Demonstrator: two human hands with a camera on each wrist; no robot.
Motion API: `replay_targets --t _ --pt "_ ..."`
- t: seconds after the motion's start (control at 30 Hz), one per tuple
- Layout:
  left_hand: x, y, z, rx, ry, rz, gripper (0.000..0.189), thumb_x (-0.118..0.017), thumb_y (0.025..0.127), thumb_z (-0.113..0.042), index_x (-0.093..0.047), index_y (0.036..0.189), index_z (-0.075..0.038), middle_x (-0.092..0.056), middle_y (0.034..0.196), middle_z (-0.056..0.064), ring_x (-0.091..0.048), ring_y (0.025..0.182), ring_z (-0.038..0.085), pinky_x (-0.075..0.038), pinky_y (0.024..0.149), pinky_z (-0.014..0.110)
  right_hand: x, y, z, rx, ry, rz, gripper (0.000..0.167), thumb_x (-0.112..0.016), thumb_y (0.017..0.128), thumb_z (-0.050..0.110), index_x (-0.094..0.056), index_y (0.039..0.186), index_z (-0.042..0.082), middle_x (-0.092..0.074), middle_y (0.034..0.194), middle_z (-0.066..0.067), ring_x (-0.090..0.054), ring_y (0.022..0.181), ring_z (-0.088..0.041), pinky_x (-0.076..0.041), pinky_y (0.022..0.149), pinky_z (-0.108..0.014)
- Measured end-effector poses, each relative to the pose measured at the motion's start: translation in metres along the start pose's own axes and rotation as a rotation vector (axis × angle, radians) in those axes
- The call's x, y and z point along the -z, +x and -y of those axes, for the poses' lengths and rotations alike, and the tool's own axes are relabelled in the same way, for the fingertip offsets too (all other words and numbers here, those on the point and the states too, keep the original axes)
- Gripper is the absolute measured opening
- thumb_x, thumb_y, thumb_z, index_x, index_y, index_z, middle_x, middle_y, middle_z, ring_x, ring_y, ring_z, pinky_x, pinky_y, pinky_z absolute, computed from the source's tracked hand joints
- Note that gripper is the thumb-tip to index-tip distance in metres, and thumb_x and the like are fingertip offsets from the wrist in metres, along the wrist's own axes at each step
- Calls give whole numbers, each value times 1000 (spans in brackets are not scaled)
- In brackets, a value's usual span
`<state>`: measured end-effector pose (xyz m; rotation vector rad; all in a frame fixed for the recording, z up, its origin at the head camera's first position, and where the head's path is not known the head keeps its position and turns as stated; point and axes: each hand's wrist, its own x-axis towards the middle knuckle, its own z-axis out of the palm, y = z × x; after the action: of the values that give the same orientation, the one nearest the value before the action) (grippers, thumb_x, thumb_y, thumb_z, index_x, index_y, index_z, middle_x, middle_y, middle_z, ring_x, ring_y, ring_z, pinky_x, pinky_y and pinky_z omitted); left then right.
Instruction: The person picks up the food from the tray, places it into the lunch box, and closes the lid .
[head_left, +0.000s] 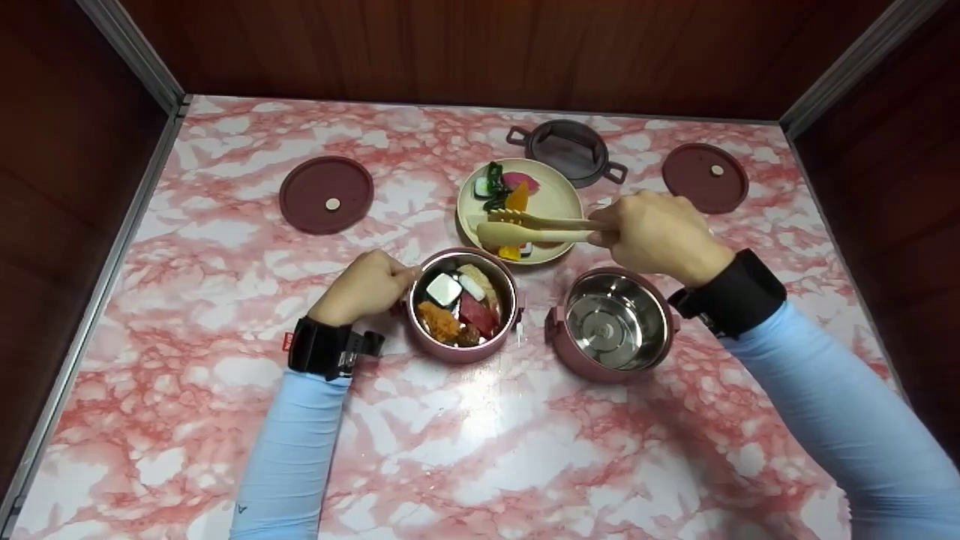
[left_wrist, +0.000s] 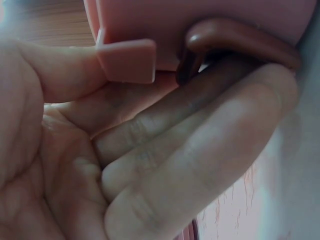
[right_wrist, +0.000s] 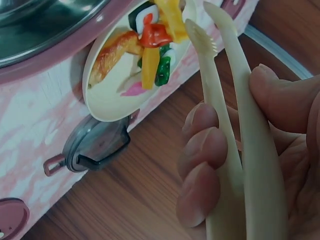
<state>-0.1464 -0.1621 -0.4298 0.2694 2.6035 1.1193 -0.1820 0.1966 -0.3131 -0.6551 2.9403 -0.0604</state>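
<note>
My left hand (head_left: pixel 367 289) grips the side of a pink food pot (head_left: pixel 463 352) that holds several food pieces. In the left wrist view, its thumb lies at a pink tab (left_wrist: pixel 129 61) and its fingers reach beneath the brown handle (left_wrist: pixel 245 40). With my right hand (head_left: pixel 660 232) I hold cream tongs (head_left: pixel 551 225) over a cream plate (head_left: pixel 566 195). The tongs' tips stand apart with nothing between them in the right wrist view. On that plate lie a brown roasted piece (right_wrist: pixel 112 56), a magenta slice (head_left: pixel 519 181), sushi (head_left: pixel 484 187) and yellow and orange pieces.
A second pink pot (head_left: pixel 615 322), bare steel inside, stands below my right hand. Behind the plate lies a dark, clear-topped lid (head_left: pixel 568 150) with two handles. Maroon round lids lie at the left (head_left: pixel 326 195) and right (head_left: pixel 705 178). Wooden walls border the marbled table.
</note>
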Motion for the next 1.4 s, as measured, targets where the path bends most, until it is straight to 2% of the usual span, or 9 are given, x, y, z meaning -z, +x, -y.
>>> replay_targets --t 0.03,0.2,0.43,0.6,0.8,0.87,1.03,1.17,1.4 --pt "0 0 0 -4 3 -2 53 -55 101 -34 -48 50 -18 -46 50 -3 -47 50 16 -43 55 33 1 -1 0 -3 1 -1 11 -69 90 32 -76 91 25 -64 74 -4 -58 69 -27 -44 52 -49" --pt "0 0 0 20 -10 6 53 -55 101 -36 -50 51 -18 -49 51 -2 -50 51 17 -45 57 34 4 -6 0 35 -66 -57 9 -70 89 30 -73 86 22 -62 70 -6 -59 63 -30 -44 48 -51" --pt "1 -1 0 41 -25 13 52 -54 101 -36 -53 53 -15 -52 53 0 -52 51 18 -47 56 34 1 -11 8 209 -243 -209 17 -75 84 27 -69 92 13 -59 67 -9 -56 53 -34 -42 40 -51" --pt "1 0 1 58 -44 32 50 -53 102 -35 -60 58 -11 -59 58 6 -56 53 19 -49 59 35 0 -8 18 280 -330 -242 20 -74 83 25 -64 87 8 -57 68 -12 -57 57 -35 -45 41 -50" --pt "0 1 1 54 -42 33 49 -54 101 -35 -61 58 -12 -61 59 6 -57 54 19 -50 60 35 5 0 32 342 -417 -270 2 -61 81 4 -60 83 4 -57 70 -15 -56 60 -36 -46 43 -47" --pt "0 1 1 39 -26 28 51 -54 101 -35 -59 56 -14 -57 56 4 -54 52 18 -48 57 33 8 3 37 352 -454 -272 4 -57 82 0 -60 81 3 -57 70 -15 -56 61 -35 -46 44 -45" --pt "-1 1 1 -1 16 7 54 -54 101 -35 -48 50 -18 -43 49 -4 -46 47 14 -41 49 31 16 14 52 318 -504 -226 18 -57 86 2 -58 68 5 -55 64 -13 -54 57 -31 -45 44 -41" --pt "-1 1 1 1 7 6 53 -54 101 -35 -48 50 -18 -44 49 -4 -47 47 14 -43 50 31 23 23 63 258 -504 -129 27 -54 83 -1 -52 58 9 -50 58 -9 -50 50 -26 -46 43 -40" --pt "0 0 1 15 -10 15 52 -54 101 -33 -50 52 -17 -48 51 -2 -49 48 16 -46 52 33 35 43 76 186 -523 44 22 -51 81 -1 -55 62 9 -52 60 -7 -54 53 -26 -51 50 -43"
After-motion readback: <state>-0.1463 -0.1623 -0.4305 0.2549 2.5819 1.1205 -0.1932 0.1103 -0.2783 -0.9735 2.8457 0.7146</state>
